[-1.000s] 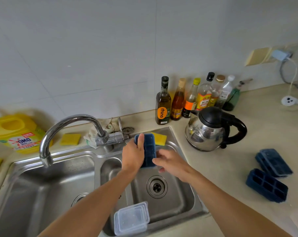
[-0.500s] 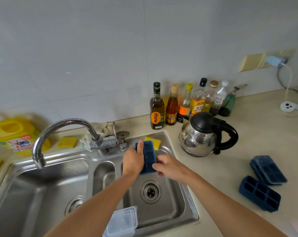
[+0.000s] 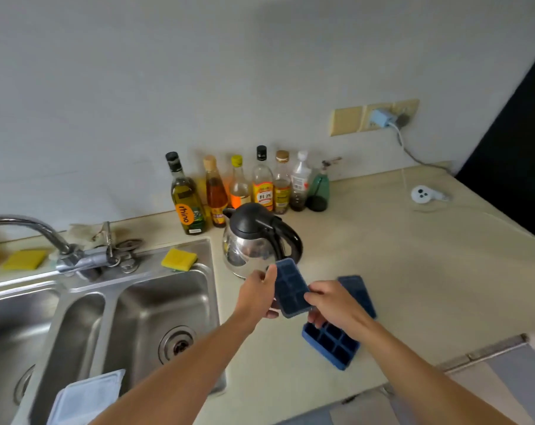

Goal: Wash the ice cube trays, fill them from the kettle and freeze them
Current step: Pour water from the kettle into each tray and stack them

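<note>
Left hand (image 3: 258, 297) and right hand (image 3: 333, 305) each grip a side of one ice cube tray (image 3: 290, 285) above the surface (image 3: 413, 286) — kettle (image 3: 254, 237) at its 11 o'clock, second tray (image 3: 359, 294) at 3, third tray (image 3: 330, 345) at 5. Lowered carelessly, it may land tilted on those

Single view: head-worn wide-angle cam, pitched forward and down over the counter (image 3: 413, 271), facing the back wall (image 3: 198, 87). Close range: left hand (image 3: 257, 297) and right hand (image 3: 333, 305), both gripping the ice cube tray (image 3: 290, 286), sit just below frame centre, with the forearms entering from the bottom edge. Sink (image 3: 155, 302) fills the lower left, and the kettle (image 3: 254, 240) is mid-frame just behind the hands.
</note>
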Demonstrator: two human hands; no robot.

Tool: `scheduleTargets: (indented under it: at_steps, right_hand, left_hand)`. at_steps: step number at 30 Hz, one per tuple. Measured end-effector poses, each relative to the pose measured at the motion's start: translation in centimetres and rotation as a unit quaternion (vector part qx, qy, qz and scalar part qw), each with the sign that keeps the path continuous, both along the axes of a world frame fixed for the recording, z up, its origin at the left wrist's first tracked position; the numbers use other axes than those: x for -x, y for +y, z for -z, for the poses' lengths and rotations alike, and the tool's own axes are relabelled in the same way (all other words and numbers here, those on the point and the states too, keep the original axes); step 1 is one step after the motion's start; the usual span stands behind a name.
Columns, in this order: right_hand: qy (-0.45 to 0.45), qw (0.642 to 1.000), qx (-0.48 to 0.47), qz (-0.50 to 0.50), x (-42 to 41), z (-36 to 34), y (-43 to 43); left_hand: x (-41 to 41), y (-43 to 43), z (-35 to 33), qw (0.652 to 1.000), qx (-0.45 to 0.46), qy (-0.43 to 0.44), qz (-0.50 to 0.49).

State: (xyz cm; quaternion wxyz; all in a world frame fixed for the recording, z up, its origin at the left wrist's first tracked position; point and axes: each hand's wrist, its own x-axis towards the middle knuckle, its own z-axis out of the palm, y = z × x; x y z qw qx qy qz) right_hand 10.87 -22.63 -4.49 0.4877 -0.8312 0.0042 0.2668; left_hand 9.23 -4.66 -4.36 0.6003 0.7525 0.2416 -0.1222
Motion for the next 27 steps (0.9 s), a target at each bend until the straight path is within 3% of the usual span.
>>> scheduleTargets:
  at_steps: [10, 19, 27]
  right_hand:
    - [0.018, 0.990, 0.045, 0.134, -1.5, 1.8, -10.6]
    - [-0.003, 0.980, 0.194, 0.040, -2.7, 3.5, -11.8]
    - [-0.044, 0.975, 0.203, 0.073, -2.2, 3.7, -12.5]
  left_hand:
    - [-2.7, -11.1, 1.3, 0.993, 0.073, 0.026, 0.094]
    - [-4.1, -12.9, 2.7, 0.983, 0.097, 0.093, 0.122]
    - [-4.4, -12.7, 3.3, 0.980, 0.094, 0.093, 0.145]
